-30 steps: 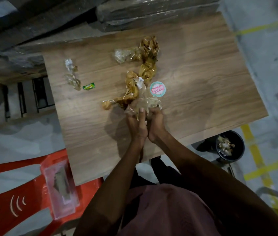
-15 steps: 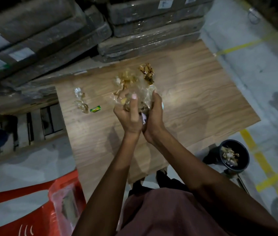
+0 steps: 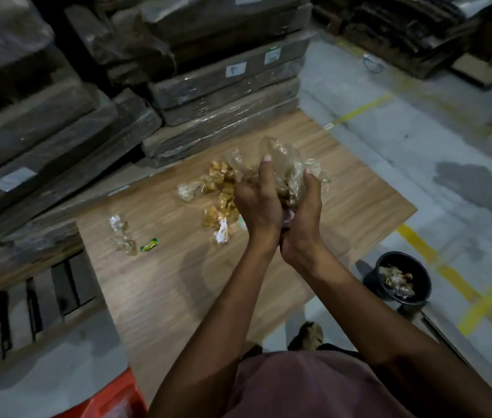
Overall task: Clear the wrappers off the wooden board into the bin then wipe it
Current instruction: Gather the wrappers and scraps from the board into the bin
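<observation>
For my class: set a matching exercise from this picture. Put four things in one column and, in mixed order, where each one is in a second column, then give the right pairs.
Things
1. clear plastic wrapper bundle
2. small green wrapper
3. black bin
4. golden wrappers

Places
A. on the floor, to the right of the wooden board
B. on the board, just left of the hands
C. held between the left hand and right hand
D. lying alone towards the board's left side

Pairs: 1-C, 2-D, 3-A, 4-B
</observation>
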The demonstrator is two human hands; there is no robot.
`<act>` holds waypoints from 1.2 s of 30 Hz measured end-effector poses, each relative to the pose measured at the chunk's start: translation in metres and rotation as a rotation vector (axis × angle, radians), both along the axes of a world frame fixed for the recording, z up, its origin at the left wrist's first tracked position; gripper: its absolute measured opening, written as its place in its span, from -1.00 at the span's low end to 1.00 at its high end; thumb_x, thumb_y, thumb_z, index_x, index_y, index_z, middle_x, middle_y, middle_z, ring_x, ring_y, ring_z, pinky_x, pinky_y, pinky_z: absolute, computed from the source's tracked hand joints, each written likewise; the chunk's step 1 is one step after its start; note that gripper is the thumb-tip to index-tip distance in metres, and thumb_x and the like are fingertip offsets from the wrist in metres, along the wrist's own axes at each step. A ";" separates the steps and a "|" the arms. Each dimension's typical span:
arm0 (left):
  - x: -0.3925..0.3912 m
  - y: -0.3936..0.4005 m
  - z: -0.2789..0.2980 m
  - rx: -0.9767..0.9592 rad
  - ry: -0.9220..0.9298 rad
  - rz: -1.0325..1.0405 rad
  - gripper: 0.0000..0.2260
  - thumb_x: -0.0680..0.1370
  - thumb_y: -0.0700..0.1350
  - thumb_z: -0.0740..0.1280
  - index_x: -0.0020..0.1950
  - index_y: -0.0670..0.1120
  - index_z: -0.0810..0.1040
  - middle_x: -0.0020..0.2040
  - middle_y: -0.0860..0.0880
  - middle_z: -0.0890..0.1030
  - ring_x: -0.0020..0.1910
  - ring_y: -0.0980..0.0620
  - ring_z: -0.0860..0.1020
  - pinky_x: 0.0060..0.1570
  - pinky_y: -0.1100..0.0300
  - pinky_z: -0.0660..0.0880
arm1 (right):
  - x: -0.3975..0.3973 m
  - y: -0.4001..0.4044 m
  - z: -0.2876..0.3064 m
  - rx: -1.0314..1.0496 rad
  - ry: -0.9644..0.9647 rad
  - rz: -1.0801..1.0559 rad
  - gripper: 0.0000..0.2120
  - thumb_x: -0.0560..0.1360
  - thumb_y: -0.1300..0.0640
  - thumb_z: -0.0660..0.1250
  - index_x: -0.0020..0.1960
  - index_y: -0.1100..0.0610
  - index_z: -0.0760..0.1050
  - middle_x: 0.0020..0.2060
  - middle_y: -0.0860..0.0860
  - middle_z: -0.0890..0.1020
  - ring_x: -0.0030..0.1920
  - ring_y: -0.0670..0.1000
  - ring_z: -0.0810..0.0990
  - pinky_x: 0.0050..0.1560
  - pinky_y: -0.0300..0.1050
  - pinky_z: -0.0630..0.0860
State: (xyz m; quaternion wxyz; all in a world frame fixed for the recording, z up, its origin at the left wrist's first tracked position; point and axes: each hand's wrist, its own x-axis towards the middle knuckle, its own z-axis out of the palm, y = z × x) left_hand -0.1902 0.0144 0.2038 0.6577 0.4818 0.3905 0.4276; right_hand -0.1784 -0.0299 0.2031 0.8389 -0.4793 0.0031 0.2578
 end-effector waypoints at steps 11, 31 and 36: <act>0.091 -0.091 0.017 -0.046 0.062 -0.162 -0.65 0.56 0.12 0.39 -0.15 -0.16 0.70 -0.24 -0.04 0.74 -0.22 0.05 0.71 -0.18 0.10 0.60 | 0.095 -0.092 0.013 0.015 0.122 -0.086 -0.50 0.62 -0.09 0.13 0.31 0.23 0.60 0.22 0.20 0.68 0.28 0.20 0.63 0.34 0.10 0.51; 0.304 -0.279 -0.044 0.022 0.385 -0.530 -0.59 0.57 0.25 0.31 -0.01 -0.08 0.69 0.13 -0.09 0.60 0.16 -0.01 0.54 0.09 0.09 0.51 | 0.289 -0.287 -0.034 0.084 0.340 -0.326 -0.58 0.65 -0.12 0.10 -0.07 0.13 0.61 -0.34 0.01 0.65 -0.40 -0.06 0.63 -0.46 -0.27 0.49; 0.358 -0.316 -0.085 -0.028 0.425 -0.740 -0.67 0.52 0.22 0.34 -0.12 -0.01 0.71 -0.11 0.02 0.71 -0.04 0.04 0.64 0.08 -0.04 0.61 | 0.336 -0.317 -0.076 0.001 0.441 -0.604 -0.44 0.48 -0.19 0.29 0.28 0.18 0.62 0.09 0.11 0.68 0.08 0.08 0.67 0.08 -0.06 0.59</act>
